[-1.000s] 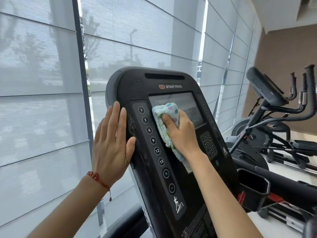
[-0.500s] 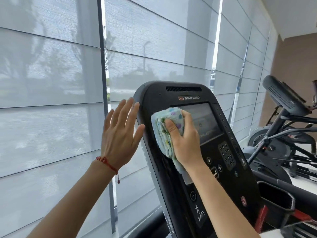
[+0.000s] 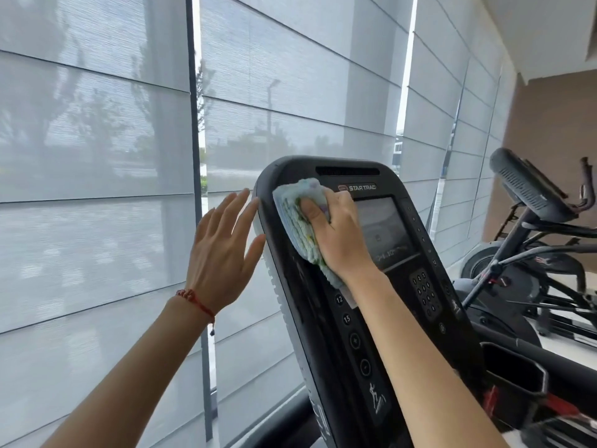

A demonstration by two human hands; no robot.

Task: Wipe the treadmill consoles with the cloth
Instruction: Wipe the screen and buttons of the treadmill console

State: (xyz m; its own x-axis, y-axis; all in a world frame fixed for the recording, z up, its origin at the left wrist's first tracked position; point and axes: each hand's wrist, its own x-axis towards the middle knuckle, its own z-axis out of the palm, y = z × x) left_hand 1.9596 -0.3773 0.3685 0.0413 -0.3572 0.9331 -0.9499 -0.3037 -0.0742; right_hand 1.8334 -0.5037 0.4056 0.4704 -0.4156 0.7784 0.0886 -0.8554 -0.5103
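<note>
A black treadmill console [image 3: 381, 318] with a dark screen and number buttons stands tilted in front of me. My right hand [image 3: 339, 234] presses a folded pale-green patterned cloth [image 3: 295, 215] against the console's upper left corner, left of the screen. My left hand [image 3: 223, 250] is flat with fingers spread, its fingertips at the console's left edge; whether they touch it is unclear. A red string bracelet circles the left wrist.
Grey roller blinds [image 3: 97, 156] cover tall windows right behind the console. A black cup holder [image 3: 513, 376] sits on the console's lower right. Another exercise machine [image 3: 529, 195] with handlebars stands at the right, by a brown wall.
My right hand has slid the cloth up and left, from the screen's left side to the console's top left corner. My left hand came off the console's side and now hovers at its edge.
</note>
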